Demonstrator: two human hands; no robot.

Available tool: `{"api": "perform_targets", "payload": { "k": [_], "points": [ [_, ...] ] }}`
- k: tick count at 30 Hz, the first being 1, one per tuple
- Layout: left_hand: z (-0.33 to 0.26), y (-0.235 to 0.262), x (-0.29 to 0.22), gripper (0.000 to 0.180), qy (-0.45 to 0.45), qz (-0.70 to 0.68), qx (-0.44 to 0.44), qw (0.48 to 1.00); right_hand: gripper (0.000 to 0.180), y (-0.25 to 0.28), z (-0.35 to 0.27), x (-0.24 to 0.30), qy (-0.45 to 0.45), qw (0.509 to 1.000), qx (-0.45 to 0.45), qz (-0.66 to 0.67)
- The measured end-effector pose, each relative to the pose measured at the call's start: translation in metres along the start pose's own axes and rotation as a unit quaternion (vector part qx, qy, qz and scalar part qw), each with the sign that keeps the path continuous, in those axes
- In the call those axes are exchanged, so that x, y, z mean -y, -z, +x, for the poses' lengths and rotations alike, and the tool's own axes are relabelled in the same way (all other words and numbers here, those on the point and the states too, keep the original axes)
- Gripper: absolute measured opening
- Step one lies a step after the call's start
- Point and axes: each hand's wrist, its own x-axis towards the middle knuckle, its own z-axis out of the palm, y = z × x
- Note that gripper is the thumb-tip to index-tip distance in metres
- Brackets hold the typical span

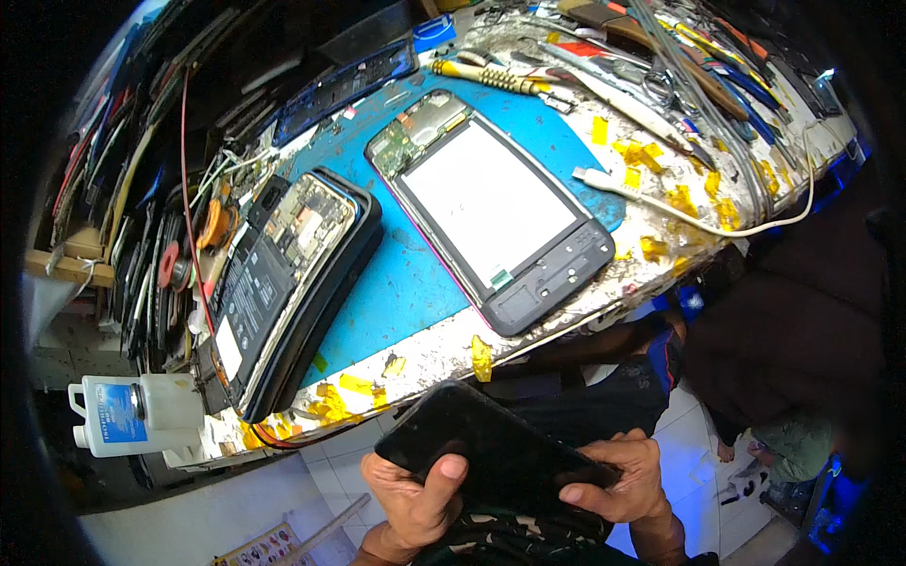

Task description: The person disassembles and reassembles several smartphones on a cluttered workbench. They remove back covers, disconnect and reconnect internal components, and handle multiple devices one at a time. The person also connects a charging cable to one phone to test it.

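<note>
A dark phone-sized slab with a glossy black face (500, 448) is held between both my hands, just off the bench's front edge. My left hand (415, 495) grips its left end, thumb on the face. Around the right end close the fingers of my right hand (618, 481), thumb also on top. Beyond them, on the blue mat (377, 311), lies an opened phone (495, 203) with a bare white panel and green board. Left of it a second opened phone (274, 264), its battery and board exposed, rests on a dark stack.
A white plastic bottle (137, 415) stands at the bench's left corner. A white cable (698, 222) curves across the right side. Screwdrivers, tweezers and other tools (623, 104) crowd the back right. Many flat panels (123, 160) are stacked upright at left. Yellow tape scraps (481, 358) dot the bench.
</note>
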Motion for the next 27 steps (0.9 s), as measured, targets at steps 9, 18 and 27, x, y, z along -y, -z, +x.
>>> {"api": "perform_targets", "payload": {
  "k": [9, 18, 27],
  "points": [
    [-0.003, -0.008, -0.01, 0.044, 0.057, -0.016, -0.026, 0.998, 0.032, 0.009, 0.001, 0.008, -0.08, 0.99, 0.088, 0.075],
    [-0.003, 0.001, -0.019, 0.038, 0.099, 0.014, 0.014, 0.995, 0.035, 0.007, 0.0, 0.013, -0.085, 0.985, 0.096, 0.117],
    [0.0, -0.007, -0.021, 0.048, 0.149, -0.038, 0.011, 0.988, 0.04, 0.007, -0.013, 0.022, -0.075, 0.987, 0.053, 0.131]
  ]
}}
